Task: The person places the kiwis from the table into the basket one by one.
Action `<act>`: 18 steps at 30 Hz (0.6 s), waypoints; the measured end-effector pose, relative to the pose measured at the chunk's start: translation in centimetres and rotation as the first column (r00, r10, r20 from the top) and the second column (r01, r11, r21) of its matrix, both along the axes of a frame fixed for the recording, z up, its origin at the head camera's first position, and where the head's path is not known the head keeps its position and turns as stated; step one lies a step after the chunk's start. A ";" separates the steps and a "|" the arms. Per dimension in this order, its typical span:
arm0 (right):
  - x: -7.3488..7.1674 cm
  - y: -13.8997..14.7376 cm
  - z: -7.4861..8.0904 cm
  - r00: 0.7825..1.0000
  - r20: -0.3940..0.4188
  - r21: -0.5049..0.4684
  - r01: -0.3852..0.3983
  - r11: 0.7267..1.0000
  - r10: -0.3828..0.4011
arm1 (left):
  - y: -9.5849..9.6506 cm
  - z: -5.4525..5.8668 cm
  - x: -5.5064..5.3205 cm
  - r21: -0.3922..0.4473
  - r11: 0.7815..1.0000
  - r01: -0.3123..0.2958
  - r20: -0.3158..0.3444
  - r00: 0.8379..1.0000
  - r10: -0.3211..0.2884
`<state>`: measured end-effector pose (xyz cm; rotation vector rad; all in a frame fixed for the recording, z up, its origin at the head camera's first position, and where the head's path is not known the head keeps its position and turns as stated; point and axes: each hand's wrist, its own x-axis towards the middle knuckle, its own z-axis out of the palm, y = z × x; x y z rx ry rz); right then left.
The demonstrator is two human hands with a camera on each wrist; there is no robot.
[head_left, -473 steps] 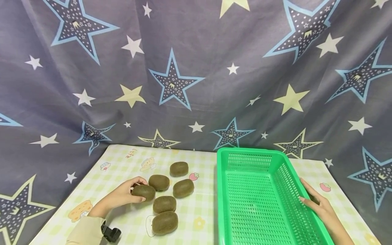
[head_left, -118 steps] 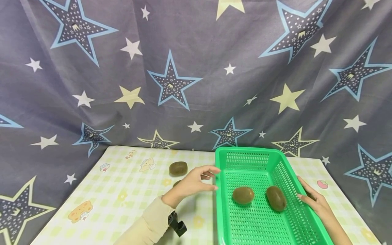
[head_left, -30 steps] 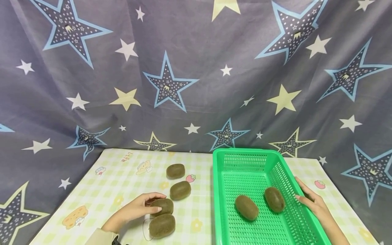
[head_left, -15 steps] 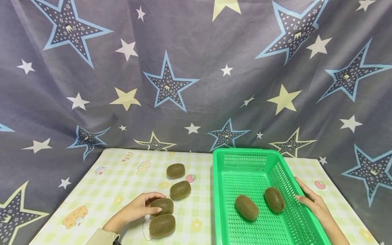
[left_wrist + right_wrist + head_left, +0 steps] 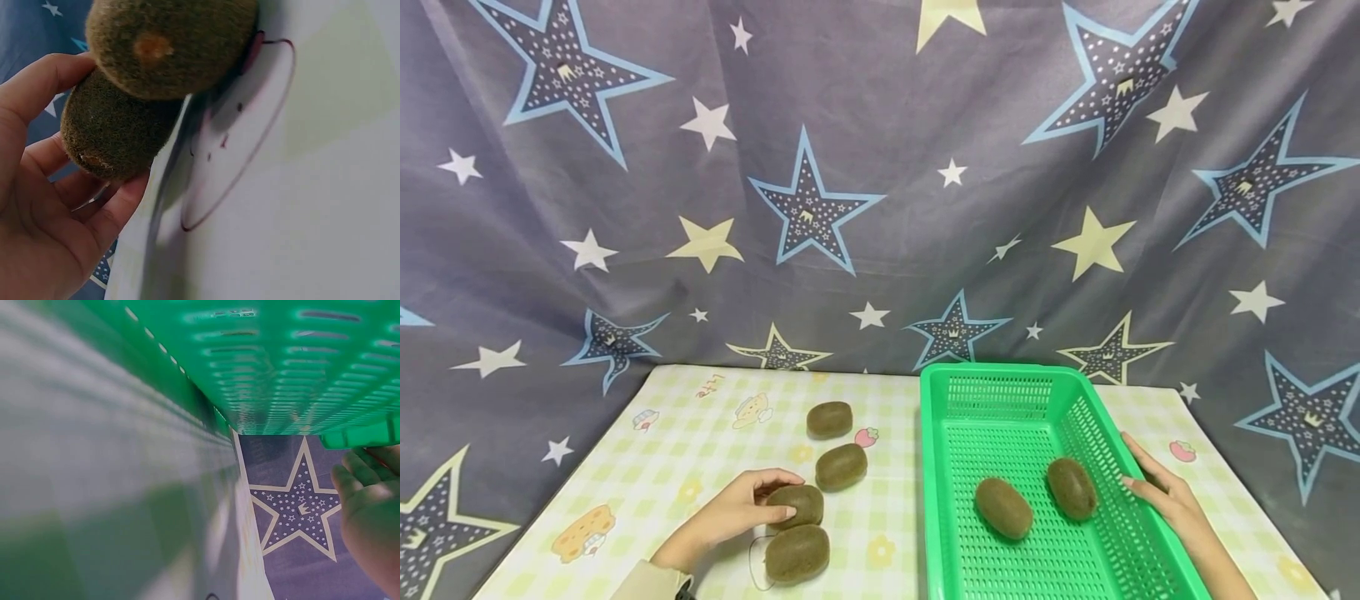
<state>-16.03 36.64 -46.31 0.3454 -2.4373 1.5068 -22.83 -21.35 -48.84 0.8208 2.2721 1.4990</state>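
My left hand (image 5: 737, 507) grips a brown kiwi (image 5: 805, 502) on the table, thumb on its near side and fingers behind it. Close in front lies another kiwi (image 5: 797, 554), which overlaps the gripped kiwi (image 5: 115, 128) in the left wrist view. Beyond the hand are two more kiwis, one near (image 5: 841, 467) and one farther back (image 5: 830, 420). A green plastic basket (image 5: 931, 483) stands to the right, with one kiwi (image 5: 1003, 508) and a second kiwi (image 5: 1072, 489) inside. My right hand (image 5: 1172, 500) holds the basket's right rim, thumb on top and fingers outside.
A checked, cartoon-print cloth (image 5: 700, 442) covers the table. Behind it hangs a grey curtain (image 5: 880, 250) with stars, close to the table's back edge. The basket's raised left wall stands between the loose kiwis and the basket floor.
Earlier, two kiwis went from the table into the basket. My left hand has since come back left from the basket to a kiwi. Over the last second, almost nothing moves.
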 end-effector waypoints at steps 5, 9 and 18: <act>0.0 -0.1 0.1 1.000 0.003 -0.007 -0.003 1.000 0.003 | 0.1 0.6 0.0 -0.012 0.999 -0.034 -0.013 0.999 0.034; 0.0 -0.1 0.2 1.000 -0.004 0.001 -0.002 1.000 0.002 | 0.3 1.0 0.1 -0.027 0.998 -0.057 -0.020 0.998 0.056; 0.1 -0.1 0.1 1.000 -0.006 0.017 0.008 1.000 -0.008 | 0.7 1.7 0.3 -0.009 0.997 -0.080 -0.050 0.996 0.079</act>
